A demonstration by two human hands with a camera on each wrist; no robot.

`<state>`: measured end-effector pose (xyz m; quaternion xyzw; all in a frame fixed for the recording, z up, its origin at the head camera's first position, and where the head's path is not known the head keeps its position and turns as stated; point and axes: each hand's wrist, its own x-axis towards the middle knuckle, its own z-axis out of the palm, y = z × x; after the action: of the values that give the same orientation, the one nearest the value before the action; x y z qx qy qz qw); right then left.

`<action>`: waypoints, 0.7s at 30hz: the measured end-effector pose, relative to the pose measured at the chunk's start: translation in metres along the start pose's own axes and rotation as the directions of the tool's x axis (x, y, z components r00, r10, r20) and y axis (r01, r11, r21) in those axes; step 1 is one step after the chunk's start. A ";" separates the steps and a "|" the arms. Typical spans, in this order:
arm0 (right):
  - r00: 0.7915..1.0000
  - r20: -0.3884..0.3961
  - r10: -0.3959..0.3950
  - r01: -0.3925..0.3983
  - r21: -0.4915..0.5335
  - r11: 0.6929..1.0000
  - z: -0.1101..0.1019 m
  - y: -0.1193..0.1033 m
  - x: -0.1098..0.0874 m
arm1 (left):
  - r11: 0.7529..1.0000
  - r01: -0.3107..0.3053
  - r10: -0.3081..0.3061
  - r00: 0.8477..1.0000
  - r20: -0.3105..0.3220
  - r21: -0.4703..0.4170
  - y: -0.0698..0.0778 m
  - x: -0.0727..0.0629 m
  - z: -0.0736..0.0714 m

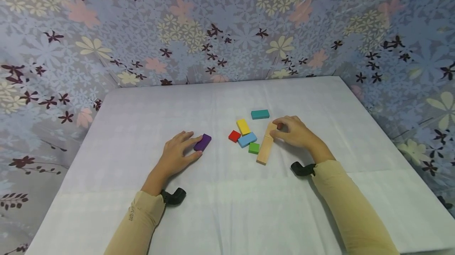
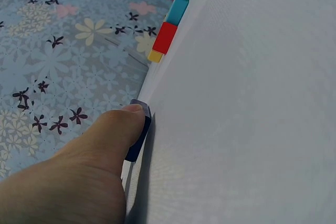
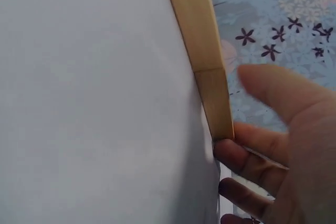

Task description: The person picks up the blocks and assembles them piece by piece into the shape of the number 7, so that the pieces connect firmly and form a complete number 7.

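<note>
In the head view my left hand holds a purple block between thumb and forefinger on the white cloth. The left wrist view has the thumb lying against one end of this block, which looks dark there. My right hand is at the far end of two plain wooden blocks laid end to end, a near one and a far one. Seen from the right wrist, fingertips touch the end of the far wooden block, while the blurred thumb stands a little off its side.
Left of the wooden blocks lie a green block, a light blue block, a red block and a yellow block, close together. A teal block lies farther back. The white-covered table meets flowered fabric behind.
</note>
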<state>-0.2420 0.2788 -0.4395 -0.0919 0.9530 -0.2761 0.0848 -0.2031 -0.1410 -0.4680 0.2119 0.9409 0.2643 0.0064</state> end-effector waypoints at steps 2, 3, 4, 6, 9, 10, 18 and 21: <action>1.000 0.009 0.023 -0.023 0.012 1.000 -0.004 0.000 0.005 | 1.000 -0.001 0.001 1.000 -0.008 0.002 0.002 -0.001 0.002; 0.999 0.013 0.035 -0.035 0.021 0.999 -0.006 0.000 0.008 | 1.000 0.000 0.000 1.000 -0.010 0.003 0.003 -0.002 0.003; 0.999 0.015 0.041 -0.041 0.023 0.999 -0.008 0.000 0.012 | 1.000 0.002 -0.002 1.000 -0.013 0.003 0.004 -0.003 0.004; 0.998 0.018 0.058 -0.058 0.026 0.998 -0.012 0.000 0.021 | 1.000 0.008 -0.008 1.000 -0.014 0.003 0.006 -0.005 0.006; 0.997 0.022 0.076 -0.077 0.021 0.997 -0.009 -0.006 0.032 | 1.000 0.000 0.000 1.000 -0.008 0.007 0.001 -0.009 0.005; 0.997 0.029 0.078 -0.079 0.014 0.997 -0.008 -0.008 0.035 | 1.000 -0.003 0.003 1.000 -0.007 0.008 -0.001 -0.011 0.005; 0.995 0.055 0.084 -0.082 -0.035 0.996 0.005 -0.019 0.049 | 0.999 -0.034 0.034 0.999 0.004 0.017 -0.013 -0.014 0.004; 0.994 0.049 0.095 -0.093 -0.045 0.995 0.008 -0.021 0.054 | 0.999 -0.040 0.039 0.999 0.005 0.013 -0.018 -0.010 0.003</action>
<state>-0.2899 0.2458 -0.4408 -0.0556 0.9595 -0.2489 0.1199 -0.2006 -0.1576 -0.4805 0.2311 0.9382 0.2576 0.0021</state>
